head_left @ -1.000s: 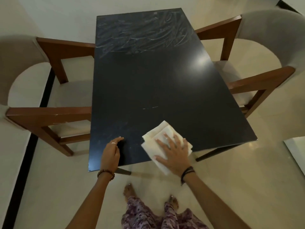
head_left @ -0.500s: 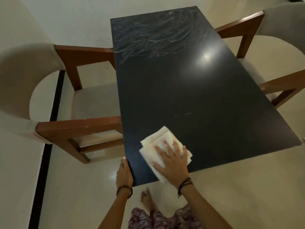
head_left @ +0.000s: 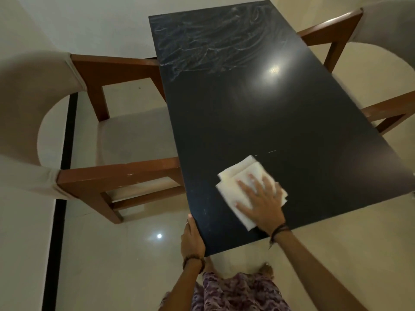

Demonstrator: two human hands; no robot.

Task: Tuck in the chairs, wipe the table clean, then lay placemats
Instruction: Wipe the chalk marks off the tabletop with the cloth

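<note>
On the left we see a chair point(head_left: 94, 140) with glossy wooden arms and a curved fabric back, its seat partly under the table point(head_left: 258, 104), a dark glossy slab smeared with whitish streaks at the far end. Our left hand point(head_left: 192, 239) grips the table's near corner. Our right hand point(head_left: 261, 203) presses flat, fingers spread, on a folded white cloth point(head_left: 238, 176). A second chair point(head_left: 381, 41) stands right.

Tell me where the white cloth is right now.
The folded white cloth lies flat under the right hand, on the black table near its near edge, in the head view.
</note>
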